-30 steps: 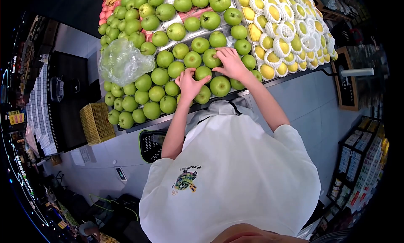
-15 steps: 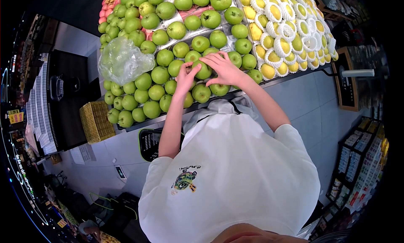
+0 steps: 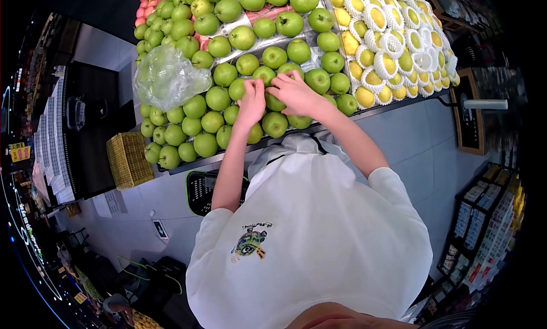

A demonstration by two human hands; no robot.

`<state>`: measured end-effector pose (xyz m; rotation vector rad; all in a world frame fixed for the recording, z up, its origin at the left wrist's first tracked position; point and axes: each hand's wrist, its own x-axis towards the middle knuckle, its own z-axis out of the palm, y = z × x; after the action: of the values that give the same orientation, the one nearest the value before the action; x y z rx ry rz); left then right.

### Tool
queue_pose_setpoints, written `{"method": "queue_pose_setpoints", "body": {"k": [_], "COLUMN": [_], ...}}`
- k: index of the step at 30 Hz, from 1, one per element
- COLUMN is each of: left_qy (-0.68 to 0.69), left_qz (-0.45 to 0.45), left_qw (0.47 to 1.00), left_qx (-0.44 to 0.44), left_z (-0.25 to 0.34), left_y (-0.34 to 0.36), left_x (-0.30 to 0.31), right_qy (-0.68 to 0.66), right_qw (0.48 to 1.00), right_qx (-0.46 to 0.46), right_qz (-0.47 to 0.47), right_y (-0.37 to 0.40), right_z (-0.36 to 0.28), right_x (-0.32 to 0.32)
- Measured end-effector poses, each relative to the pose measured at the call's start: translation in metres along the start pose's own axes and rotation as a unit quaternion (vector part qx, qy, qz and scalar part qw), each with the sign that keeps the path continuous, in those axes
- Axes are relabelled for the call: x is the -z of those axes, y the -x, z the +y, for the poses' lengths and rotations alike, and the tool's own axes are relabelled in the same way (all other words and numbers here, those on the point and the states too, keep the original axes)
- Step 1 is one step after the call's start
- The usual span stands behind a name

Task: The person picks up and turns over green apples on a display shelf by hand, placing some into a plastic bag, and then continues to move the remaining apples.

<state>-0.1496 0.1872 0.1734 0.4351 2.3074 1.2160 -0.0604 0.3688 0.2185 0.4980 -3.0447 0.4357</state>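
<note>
Rows of green apples (image 3: 212,122) fill the display. My left hand (image 3: 252,103) is over them near the front, its fingers drawn together at the side of one apple. Just right of it, my right hand (image 3: 296,95) curves over a green apple (image 3: 274,103) that is partly hidden between the two hands. Whether either hand grips it is unclear. A clear plastic bag (image 3: 168,78) lies on the apples to the left of my hands.
Yellow fruits in white foam nets (image 3: 385,65) lie at the right. A woven basket (image 3: 130,161) stands left of the display. A dark shopping basket (image 3: 200,193) with a green rim is below the display edge. A wood-framed sign (image 3: 472,111) is at the far right.
My left fingers have straightened upward and come together, and my right fingers have curled in more. The view has shifted slightly.
</note>
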Motion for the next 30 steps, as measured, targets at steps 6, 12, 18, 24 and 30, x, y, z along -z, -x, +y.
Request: {"method": "queue_pose_setpoints", "body": {"k": [6, 12, 18, 24, 30], "left_qy": [-0.008, 0.1, 0.179, 0.101, -0.093], "left_qz": [0.022, 0.069, 0.155, 0.159, 0.176], "left_qw": [0.998, 0.976, 0.956, 0.971, 0.946], "left_qx": [-0.063, -0.183, -0.173, -0.146, -0.256], "left_z": [-0.012, -0.023, -0.044, -0.058, -0.052], "left_y": [0.008, 0.019, 0.051, 0.109, 0.124], "left_x": [0.006, 0.015, 0.064, 0.058, 0.016], "right_qy": [0.044, 0.042, -0.051, -0.045, -0.06], "right_qw": [0.999, 0.998, 0.998, 0.998, 0.995], "right_qx": [-0.015, -0.026, -0.033, -0.043, -0.072], "right_qz": [-0.002, 0.043, -0.019, 0.009, -0.039], "right_y": [-0.013, -0.007, -0.007, -0.003, -0.004], "right_z": [-0.008, -0.006, 0.0, 0.0, -0.007], "right_x": [-0.013, -0.032, -0.019, -0.025, -0.016]}}
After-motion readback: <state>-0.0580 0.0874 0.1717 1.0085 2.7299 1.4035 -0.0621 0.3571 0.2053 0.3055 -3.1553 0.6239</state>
